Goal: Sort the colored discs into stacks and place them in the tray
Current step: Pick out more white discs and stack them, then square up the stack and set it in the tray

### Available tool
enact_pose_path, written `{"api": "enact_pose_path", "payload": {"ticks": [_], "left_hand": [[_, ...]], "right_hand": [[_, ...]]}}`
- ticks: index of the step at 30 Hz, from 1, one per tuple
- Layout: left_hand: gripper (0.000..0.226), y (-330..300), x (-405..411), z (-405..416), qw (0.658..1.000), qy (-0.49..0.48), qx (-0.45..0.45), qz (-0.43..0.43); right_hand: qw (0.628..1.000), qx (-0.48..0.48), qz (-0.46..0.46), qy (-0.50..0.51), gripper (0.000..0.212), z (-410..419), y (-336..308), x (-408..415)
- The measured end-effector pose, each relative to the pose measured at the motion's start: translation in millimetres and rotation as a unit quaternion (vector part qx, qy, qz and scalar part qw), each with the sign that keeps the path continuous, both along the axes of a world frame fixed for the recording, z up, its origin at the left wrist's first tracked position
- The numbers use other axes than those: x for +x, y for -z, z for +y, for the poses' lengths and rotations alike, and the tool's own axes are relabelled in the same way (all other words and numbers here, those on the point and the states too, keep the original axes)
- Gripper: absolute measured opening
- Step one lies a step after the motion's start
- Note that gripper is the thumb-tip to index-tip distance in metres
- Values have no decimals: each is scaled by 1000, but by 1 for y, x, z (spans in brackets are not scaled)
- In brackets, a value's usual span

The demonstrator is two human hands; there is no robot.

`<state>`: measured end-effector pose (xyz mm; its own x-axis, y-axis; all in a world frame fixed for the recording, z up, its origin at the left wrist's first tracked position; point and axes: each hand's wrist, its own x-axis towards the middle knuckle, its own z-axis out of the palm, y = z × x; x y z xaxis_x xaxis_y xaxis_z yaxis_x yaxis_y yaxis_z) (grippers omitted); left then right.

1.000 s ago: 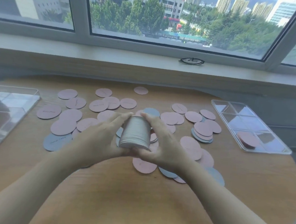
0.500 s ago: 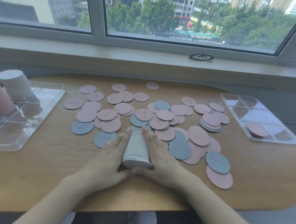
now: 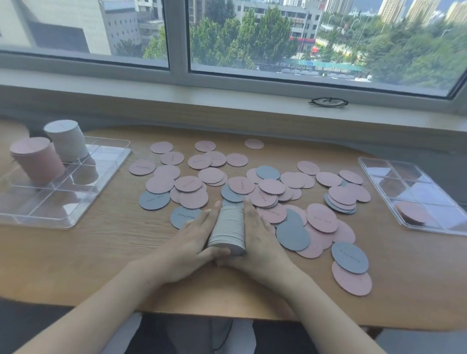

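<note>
Grey disc stack (image 3: 228, 229) lying sideways on table (image 3: 105, 253), pressed between flat left hand (image 3: 187, 245) and right hand (image 3: 260, 245), fingers straight. Loose discs (image 3: 294, 197) behind.

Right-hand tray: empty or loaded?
Nearly empty: the right tray holds one short pink stack in a near compartment; other compartments look bare.

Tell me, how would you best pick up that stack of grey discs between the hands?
Grip the grey stack by its ribbed sides, one hand from each side, as the left hand and right hand press it now. Loose discs would probably slip apart if lifted by the top.
</note>
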<state>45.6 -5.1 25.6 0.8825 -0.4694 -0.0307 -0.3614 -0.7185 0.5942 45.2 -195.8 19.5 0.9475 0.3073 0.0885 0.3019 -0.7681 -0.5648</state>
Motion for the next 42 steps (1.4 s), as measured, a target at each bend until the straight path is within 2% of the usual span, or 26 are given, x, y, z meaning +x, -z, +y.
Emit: {"api": "enact_pose_path", "payload": {"ticks": [4,12,17,19,22,24,29,32,37,42], "left_hand": [[110,11,-2,2,1000,-11,-2,-9],[102,15,-6,4,999,-26,-9,-21],[105,20,-10,12,995,-57,-76,-17],[106,15,-12,16,988,-75,-134,-5],[93,1,-16,27,976,-86,-200,-13],[87,1,-20,38,981,-63,-184,-19],[107,19,-24,50,994,-60,-87,-41],[94,20,-25,48,990,-74,-109,-51],[83,6,-34,63,967,-119,-214,-68],[55,-22,-33,96,904,-222,-356,-86]], "right_hand": [[999,-44,-4,1,137,-5,9,-6],[999,-18,-22,-47,116,-8,3,-4],[992,115,-16,-45,91,-19,1,-8],[986,162,-16,-29,89,-15,2,-10],[979,199,-28,-36,87,-5,-4,-12],[982,178,-31,-55,87,0,-4,-11],[991,98,0,-94,88,4,6,-14],[992,83,-4,-94,85,5,9,-14],[975,205,-32,-81,74,26,-1,-13],[935,343,-40,-80,51,90,-31,0]]}}
